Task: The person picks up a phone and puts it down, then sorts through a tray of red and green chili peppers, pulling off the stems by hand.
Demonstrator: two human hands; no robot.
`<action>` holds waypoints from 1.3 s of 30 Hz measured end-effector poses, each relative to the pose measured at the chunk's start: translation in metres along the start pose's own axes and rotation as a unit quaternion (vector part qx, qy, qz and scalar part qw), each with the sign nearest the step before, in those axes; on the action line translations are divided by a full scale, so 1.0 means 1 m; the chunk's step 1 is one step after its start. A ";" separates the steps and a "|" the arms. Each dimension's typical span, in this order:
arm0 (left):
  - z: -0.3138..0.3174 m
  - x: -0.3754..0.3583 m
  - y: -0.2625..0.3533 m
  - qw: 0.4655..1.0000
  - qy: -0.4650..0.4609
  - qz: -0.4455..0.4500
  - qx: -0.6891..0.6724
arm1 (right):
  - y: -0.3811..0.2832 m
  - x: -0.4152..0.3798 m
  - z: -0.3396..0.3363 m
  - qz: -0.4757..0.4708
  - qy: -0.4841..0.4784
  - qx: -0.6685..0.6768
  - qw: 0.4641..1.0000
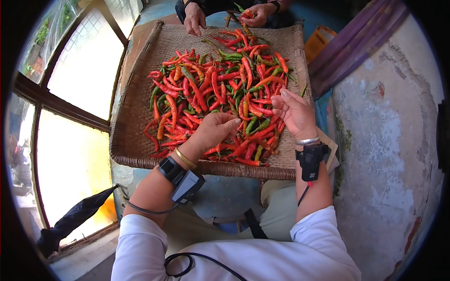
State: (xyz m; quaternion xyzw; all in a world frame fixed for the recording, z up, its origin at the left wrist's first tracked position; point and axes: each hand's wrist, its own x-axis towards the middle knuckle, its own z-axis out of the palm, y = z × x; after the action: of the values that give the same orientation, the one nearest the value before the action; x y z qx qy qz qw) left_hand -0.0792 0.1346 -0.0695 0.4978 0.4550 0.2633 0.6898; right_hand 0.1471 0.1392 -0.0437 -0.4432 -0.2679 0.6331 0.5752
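A shallow woven basket point(140, 112) holds a heap of chili peppers point(201, 93), mostly red with some green and orange. My left hand point(213, 132) is over the near part of the heap, thumb and fingers drawn together. Whatever is between those fingertips is hidden. At the heap's right side, my right hand point(296, 112) is raised with its palm turned inward. Its fingers are loosely bent and apart, with no pepper visible in the palm. An orange-red chili pepper point(270, 80) lies close to its fingertips.
Across the basket, another person's hand point(194, 19) hangs over the far rim, and their other hand point(255, 15) holds peppers. Windows point(75, 164) and a folded dark umbrella point(77, 218) are left. A worn wall point(384, 140) and purple cloth point(351, 42) stand right.
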 end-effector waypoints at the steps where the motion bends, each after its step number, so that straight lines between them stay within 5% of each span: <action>1: 0.000 0.000 -0.001 1.000 0.000 0.000 0.000 | 0.001 -0.002 0.003 0.036 -0.038 -0.047 0.998; 3: 0.000 0.000 -0.003 1.000 0.002 0.007 0.023 | 0.004 -0.006 0.011 0.063 -0.058 -0.122 0.989; 5: 0.002 0.000 -0.003 0.999 0.001 0.016 0.031 | 0.004 -0.014 0.025 0.065 -0.086 -0.366 0.925; 7: 0.003 0.001 -0.004 0.999 -0.002 0.024 0.042 | 0.012 -0.012 0.021 0.069 -0.078 -0.404 0.909; 9: 0.003 0.001 -0.006 0.998 -0.016 0.027 0.056 | 0.024 -0.003 0.009 -0.062 -0.135 -0.543 0.826; 19: 0.000 -0.001 -0.004 0.997 -0.023 0.019 0.067 | 0.036 0.003 0.001 -0.036 -0.049 -0.667 0.743; 21: -0.001 0.000 -0.006 0.997 -0.026 0.029 0.060 | 0.035 0.002 0.002 -0.086 -0.058 -0.734 0.672; 24: -0.001 0.002 -0.007 0.997 -0.024 0.031 0.060 | 0.026 0.003 0.012 0.007 -0.082 -0.783 0.616; 27: -0.001 0.004 -0.008 0.998 -0.023 0.021 0.054 | 0.036 0.002 0.015 -0.018 -0.061 -0.809 0.585; 34: 0.001 0.006 -0.008 0.998 -0.028 0.028 0.057 | 0.039 0.003 0.016 -0.077 -0.043 -0.789 0.608; 39: 0.003 0.009 -0.007 0.997 -0.015 0.025 0.071 | 0.052 0.010 0.010 -0.070 -0.046 -0.814 0.575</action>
State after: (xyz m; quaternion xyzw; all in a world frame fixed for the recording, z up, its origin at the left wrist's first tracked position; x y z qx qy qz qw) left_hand -0.0736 0.1377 -0.0793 0.5607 0.4496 0.2399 0.6526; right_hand 0.1133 0.1403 -0.0857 -0.6751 -0.7269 0.1258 0.0017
